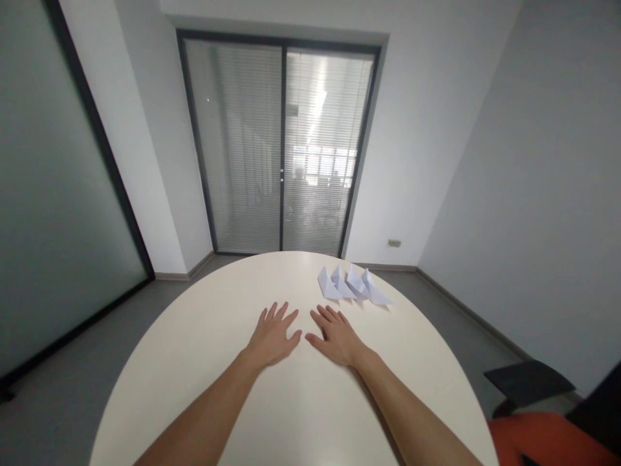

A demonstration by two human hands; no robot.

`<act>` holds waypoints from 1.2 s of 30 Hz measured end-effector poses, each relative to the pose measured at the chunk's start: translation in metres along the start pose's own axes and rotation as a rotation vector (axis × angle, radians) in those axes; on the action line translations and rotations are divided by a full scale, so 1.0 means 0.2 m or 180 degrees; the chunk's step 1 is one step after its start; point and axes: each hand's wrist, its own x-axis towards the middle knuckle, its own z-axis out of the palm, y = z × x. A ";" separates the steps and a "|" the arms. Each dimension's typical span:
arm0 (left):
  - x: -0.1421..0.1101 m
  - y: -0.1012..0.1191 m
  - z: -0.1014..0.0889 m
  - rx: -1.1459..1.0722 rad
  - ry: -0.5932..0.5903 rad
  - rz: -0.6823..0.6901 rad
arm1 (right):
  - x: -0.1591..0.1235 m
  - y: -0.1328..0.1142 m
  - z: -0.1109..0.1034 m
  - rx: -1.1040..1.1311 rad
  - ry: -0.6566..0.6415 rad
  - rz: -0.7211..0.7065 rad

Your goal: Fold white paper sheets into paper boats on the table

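Head view: before me spreads a pale round table [301, 414], with a glass door [242, 149] behind blinds beyond it and an orange-seated chair [538, 433] near its right edge. My left hand [274, 336] and right hand [338, 336] reach over the tabletop, palms down, apart; the left's fingers fan wide, the right's lie closer together. Past my right hand, four folded white papers [358, 283] stand in a row on the table.

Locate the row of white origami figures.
In the head view, the white origami figures are right of centre on the round table, near its far right edge, just beyond the right hand.
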 end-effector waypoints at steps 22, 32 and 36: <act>0.00 -0.01 0.00 0.0011 0.0008 0.0005 | 0.07 0.11 0.01 0.0384 0.1363 0.0462; 0.00 -0.01 -0.01 -0.0022 -0.0013 0.0022 | 0.14 0.24 0.05 0.0568 0.1308 0.0470; 0.00 -0.01 0.00 -0.0023 0.0004 -0.0001 | 0.16 0.26 0.06 0.0667 0.1371 0.0445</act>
